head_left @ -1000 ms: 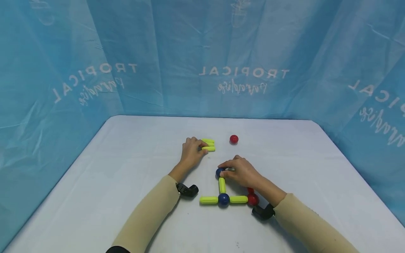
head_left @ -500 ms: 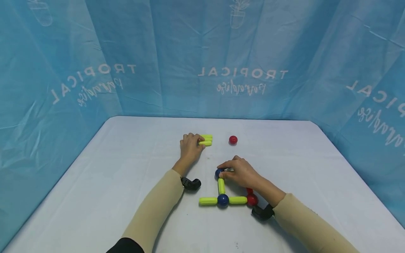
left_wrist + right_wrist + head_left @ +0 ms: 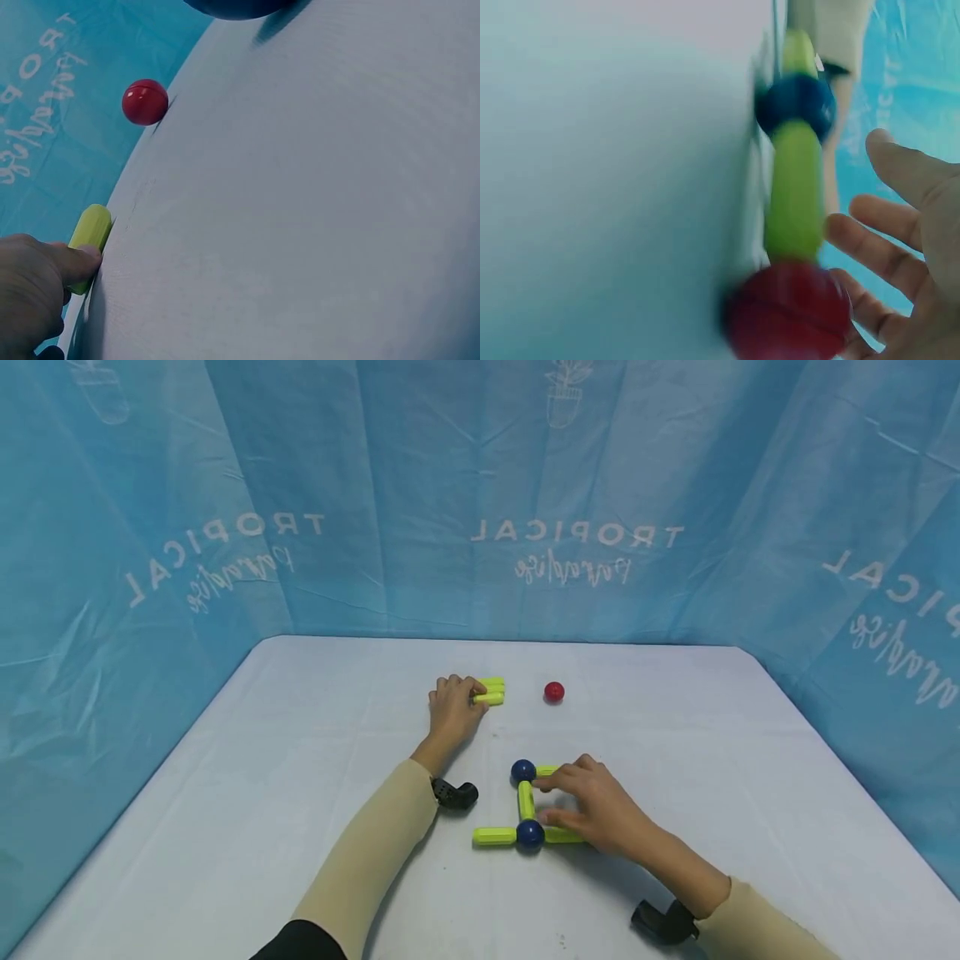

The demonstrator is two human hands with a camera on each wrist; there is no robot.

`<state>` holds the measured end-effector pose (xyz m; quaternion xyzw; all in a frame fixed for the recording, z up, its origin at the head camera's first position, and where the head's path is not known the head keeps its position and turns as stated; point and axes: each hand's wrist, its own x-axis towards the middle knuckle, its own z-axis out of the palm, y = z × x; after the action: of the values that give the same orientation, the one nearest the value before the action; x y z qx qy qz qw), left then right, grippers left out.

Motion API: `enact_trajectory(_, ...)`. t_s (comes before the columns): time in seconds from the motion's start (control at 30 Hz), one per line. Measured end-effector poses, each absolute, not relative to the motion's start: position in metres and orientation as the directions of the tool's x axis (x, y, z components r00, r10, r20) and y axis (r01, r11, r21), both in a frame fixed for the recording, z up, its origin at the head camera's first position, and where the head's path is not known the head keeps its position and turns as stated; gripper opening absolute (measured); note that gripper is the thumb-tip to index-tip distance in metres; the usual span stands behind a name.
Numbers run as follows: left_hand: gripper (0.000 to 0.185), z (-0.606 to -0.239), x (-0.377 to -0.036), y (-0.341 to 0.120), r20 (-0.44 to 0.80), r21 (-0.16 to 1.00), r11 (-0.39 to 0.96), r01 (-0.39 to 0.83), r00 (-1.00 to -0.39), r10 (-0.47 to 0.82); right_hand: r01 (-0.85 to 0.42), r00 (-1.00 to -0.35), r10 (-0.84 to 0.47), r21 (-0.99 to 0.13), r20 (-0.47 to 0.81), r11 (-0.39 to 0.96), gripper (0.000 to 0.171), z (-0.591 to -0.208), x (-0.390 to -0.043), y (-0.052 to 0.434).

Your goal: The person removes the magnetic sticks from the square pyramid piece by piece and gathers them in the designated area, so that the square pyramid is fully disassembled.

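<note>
My left hand point(image 3: 453, 714) is at a small group of yellow-green rods point(image 3: 492, 683), thumb and finger pinching the nearest rod point(image 3: 93, 229). Right of and nearer than it, a joined figure lies on the table: a far blue ball point(image 3: 523, 772) and a near blue ball point(image 3: 529, 835) linked by an upright-looking yellow-green rod point(image 3: 527, 800). Further rods run out sideways, one left rod point(image 3: 493, 837) with a free end. My right hand point(image 3: 600, 806) hovers over the figure's right side, fingers apart and holding nothing. It hides the figure's red ball point(image 3: 787, 311) from the head view.
A loose red ball point(image 3: 554, 692) lies right of the rod group. Beyond the white table point(image 3: 360, 693) hangs a blue printed curtain point(image 3: 450, 485). Dark wrist cameras sit on both wrists.
My right hand has let go of the far blue ball and drawn back toward the lower right. My left hand, with the rods, has shifted slightly farther away.
</note>
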<state>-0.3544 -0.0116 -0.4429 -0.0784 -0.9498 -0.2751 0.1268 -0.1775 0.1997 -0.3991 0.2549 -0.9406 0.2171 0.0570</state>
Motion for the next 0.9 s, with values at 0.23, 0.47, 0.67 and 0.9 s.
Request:
enact_trajectory(0.23, 0.025, -0.443, -0.352, -0.015, 0.272, 0.504, 0.839, 0.205, -0.960, 0.071, -0.572, -0.820, -0.506, -0.357, 0.269, 0.738, 0.037, -0.412, -0.157, 0.191)
enact_trajectory(0.47, 0.022, -0.437, -0.335, -0.022, 0.303, 0.623, 0.743, 0.244, -0.951, 0.058, -0.572, -0.820, -0.514, -0.335, 0.251, 0.749, 0.033, -0.416, -0.154, 0.189)
enact_trajectory(0.67, 0.018, -0.433, -0.290, -0.037, 0.243, 0.795, 0.543, 0.270, -0.962, 0.122, -0.588, -0.808, -0.517, -0.332, 0.283, 0.738, 0.033, -0.418, -0.158, 0.190)
enact_trajectory(0.9, 0.021, -0.432, -0.224, -0.053, 0.172, 0.825, 0.486, 0.289, -0.947, 0.270, -0.594, -0.801, -0.505, -0.322, 0.322, 0.737, 0.033, -0.420, -0.161, 0.189)
